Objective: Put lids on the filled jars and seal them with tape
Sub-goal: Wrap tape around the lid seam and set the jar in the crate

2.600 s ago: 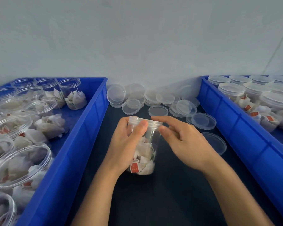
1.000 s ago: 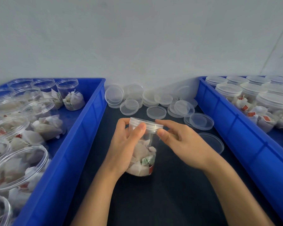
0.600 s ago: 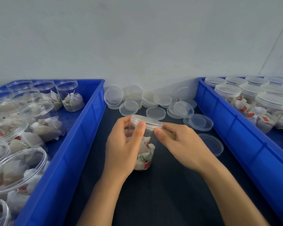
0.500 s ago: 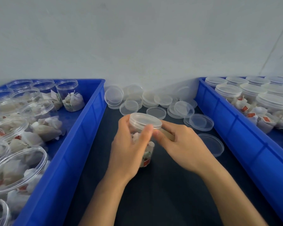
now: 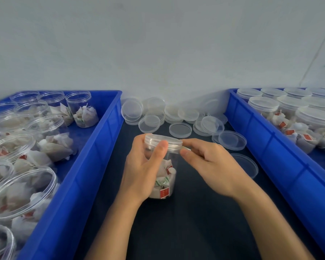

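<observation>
**Lidded jar held between two bins**

Head view. One clear jar (image 5: 164, 177), part-filled with white sachets, stands on the dark table (image 5: 186, 222) at frame centre, with one clear lid (image 5: 163, 141) seated on its mouth. The left hand (image 5: 142, 171) is curled around the jar wall from 9 o'clock, thumb lying up against the lid rim. The right hand (image 5: 212, 166) is partly closed at 3 o'clock of the lid, thumb and forefinger pinched at the rim; whether they hold anything besides the lid edge cannot be told.

Two blue bins flank the work lane. The left bin (image 5: 86, 175), at 9 o'clock, holds open jars of sachets; at least ten are visible and the edge of the frame cuts off more. The right bin (image 5: 281, 166), at 3 o'clock, holds lidded jars, at least eight in view.

Loose lids (image 5: 180, 130) lie heaped at 12 o'clock against the wall (image 5: 158, 53); roughly fifteen, overlapping, so the exact count cannot be told.

The lane between the bin walls is bare toward 6 o'clock, apart from the forearms.
</observation>
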